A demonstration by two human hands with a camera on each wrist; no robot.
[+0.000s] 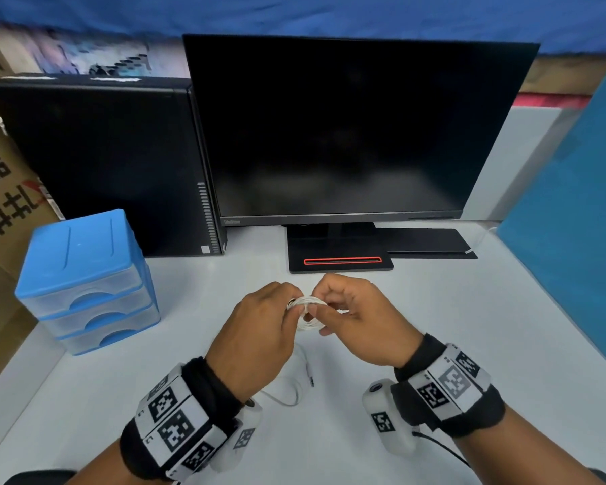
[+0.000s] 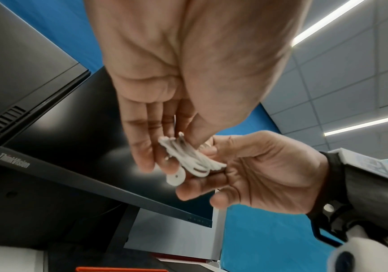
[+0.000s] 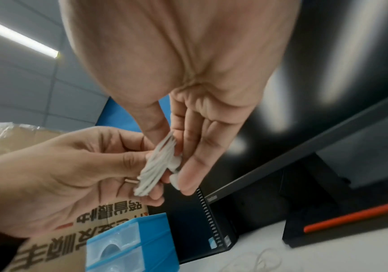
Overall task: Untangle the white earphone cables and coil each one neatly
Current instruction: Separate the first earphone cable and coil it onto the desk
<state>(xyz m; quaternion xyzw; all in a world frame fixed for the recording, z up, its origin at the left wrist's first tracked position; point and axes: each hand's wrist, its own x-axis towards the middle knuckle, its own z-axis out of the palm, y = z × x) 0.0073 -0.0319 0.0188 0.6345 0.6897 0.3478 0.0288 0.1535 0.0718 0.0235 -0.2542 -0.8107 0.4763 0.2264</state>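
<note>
A white earphone cable wound into a small coil [image 1: 308, 304] hangs above the table between both hands. My left hand [image 1: 284, 304] pinches its left side, thumb against fingers [image 2: 141, 147]. My right hand [image 1: 321, 309] pinches the right side; in the right wrist view its thumb and fingers [image 3: 192, 165] close on the bundle [image 3: 157, 165]. An earbud [image 2: 175, 177] sticks out below the coil [image 2: 188, 156]. A second white cable [image 1: 286, 393] lies loose on the table under my left wrist, its jack [image 1: 310, 379] pointing toward me.
A black monitor [image 1: 347, 127] on a stand [image 1: 340, 260] is straight ahead, with a black computer tower [image 1: 112, 162] to its left. A blue drawer unit [image 1: 84, 274] stands at the left. A blue panel [image 1: 581, 204] borders the white table [image 1: 452, 309] on the right.
</note>
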